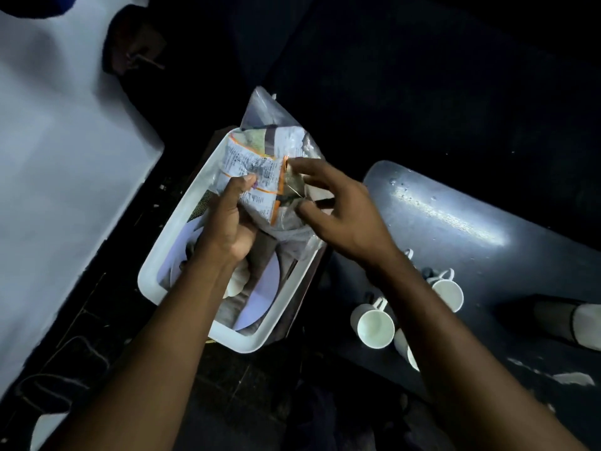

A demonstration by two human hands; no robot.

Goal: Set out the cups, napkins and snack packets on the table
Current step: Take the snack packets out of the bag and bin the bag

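Here, the left hand [227, 222] clamps a bunch of snack packets [250, 164] inside a clear plastic bag [263, 109], held above a white basket [153, 275]. The right hand [338, 209], fingers spread apart, touches the packets' edge. The slippery bag could slide free, spilling packets into the basket, short of the dark desk [455, 222] where white mugs [374, 327] stand.

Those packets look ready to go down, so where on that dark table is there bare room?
The far part of the table, beyond the cups, is bare up to its rounded edge. A smaller patch lies between the cups and the dark object at the right. The near left corner is crowded with cups, and the white bin is cluttered.
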